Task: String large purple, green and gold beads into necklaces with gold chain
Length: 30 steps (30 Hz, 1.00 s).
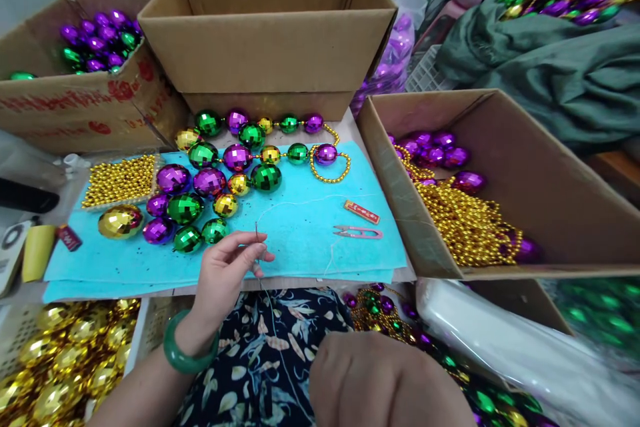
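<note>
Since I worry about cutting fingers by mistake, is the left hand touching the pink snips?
Apart. The head view shows a clear stretch of blue cloth between the left hand and the pink snips.

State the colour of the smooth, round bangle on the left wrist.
The smooth, round bangle is green; best seen in the head view.

You have bright, diffuse light glinting off the faceted baubles (pixel 210 182) at nine o'clock; your right hand (pixel 385 380) at five o'clock and the green pieces (pixel 600 315) at four look blurred.
</note>
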Each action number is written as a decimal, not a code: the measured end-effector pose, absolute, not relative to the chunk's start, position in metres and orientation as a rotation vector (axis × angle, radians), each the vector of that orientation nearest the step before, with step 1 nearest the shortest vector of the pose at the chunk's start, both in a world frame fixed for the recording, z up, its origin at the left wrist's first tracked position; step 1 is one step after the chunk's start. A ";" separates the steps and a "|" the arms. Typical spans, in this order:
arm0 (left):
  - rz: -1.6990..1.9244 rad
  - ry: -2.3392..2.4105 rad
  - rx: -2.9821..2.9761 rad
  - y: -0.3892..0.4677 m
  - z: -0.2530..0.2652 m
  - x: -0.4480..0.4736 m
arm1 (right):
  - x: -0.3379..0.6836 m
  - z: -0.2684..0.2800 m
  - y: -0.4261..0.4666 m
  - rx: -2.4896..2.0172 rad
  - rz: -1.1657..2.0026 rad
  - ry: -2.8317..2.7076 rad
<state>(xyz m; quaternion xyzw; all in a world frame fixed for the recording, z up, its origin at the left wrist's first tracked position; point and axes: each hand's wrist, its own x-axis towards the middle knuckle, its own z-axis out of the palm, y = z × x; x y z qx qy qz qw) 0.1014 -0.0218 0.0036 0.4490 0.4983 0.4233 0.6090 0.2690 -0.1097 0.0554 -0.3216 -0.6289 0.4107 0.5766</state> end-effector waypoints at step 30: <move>0.928 1.189 1.036 -0.020 -0.002 0.119 | 0.227 -0.001 -0.046 -1.340 0.494 -1.151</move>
